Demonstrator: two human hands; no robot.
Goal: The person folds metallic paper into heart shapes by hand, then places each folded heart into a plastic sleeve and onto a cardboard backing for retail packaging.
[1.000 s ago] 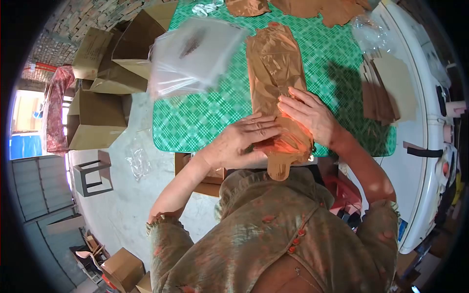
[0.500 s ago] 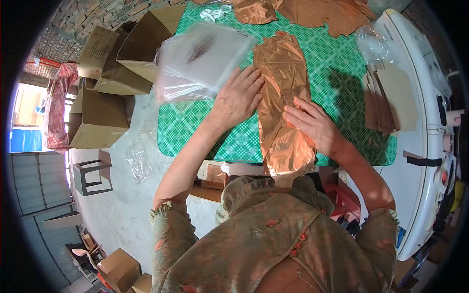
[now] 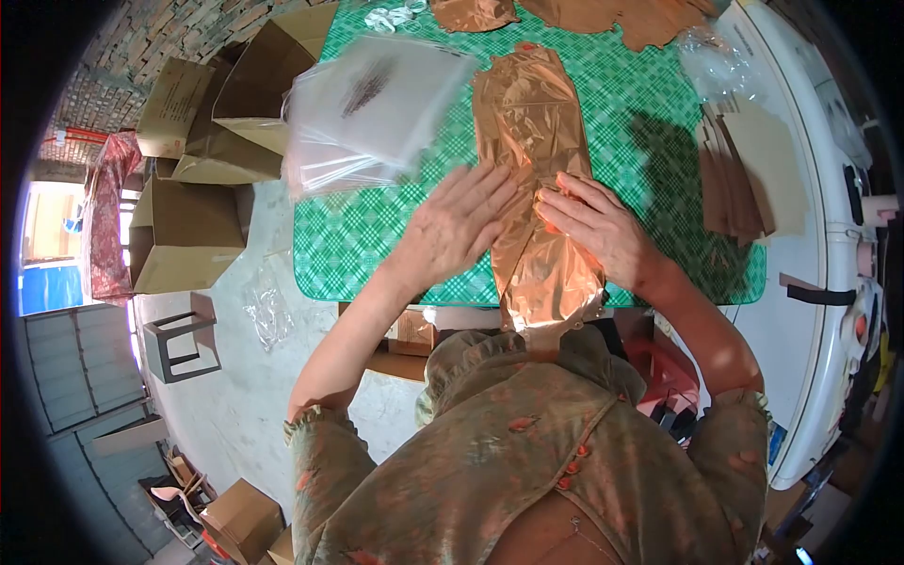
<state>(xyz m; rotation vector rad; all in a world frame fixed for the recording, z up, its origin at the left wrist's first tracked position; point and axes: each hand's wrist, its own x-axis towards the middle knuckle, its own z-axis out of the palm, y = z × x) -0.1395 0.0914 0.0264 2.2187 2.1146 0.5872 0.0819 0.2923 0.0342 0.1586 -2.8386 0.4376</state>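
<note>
A long copper-coloured foil balloon (image 3: 532, 113), flat and creased, lies lengthwise on the green plaid tabletop, its near end reaching past the table edge towards my chest. My left hand (image 3: 457, 221) rests at its left side, fingers stretched out and the tips over the foil. From the right, my right hand (image 3: 603, 231) lies on the balloon's lower half with fingers extended. A small orange patch shows beside those fingertips. Left of the balloon is a fanned stack of clear plastic bags (image 3: 377, 104) with a dark smudge on top.
More copper foil pieces (image 3: 612, 21) lie along the table's far edge. Brown and beige flat sheets (image 3: 744, 179) sit at right, near a white appliance (image 3: 800, 311). Open cardboard boxes (image 3: 198, 226) and a grey stool (image 3: 184, 339) stand on the floor at left.
My left hand has slid down along the foil towards me, its fingers now straighter. The right hand has stayed at about the same spot on the balloon. The view has shifted slightly.
</note>
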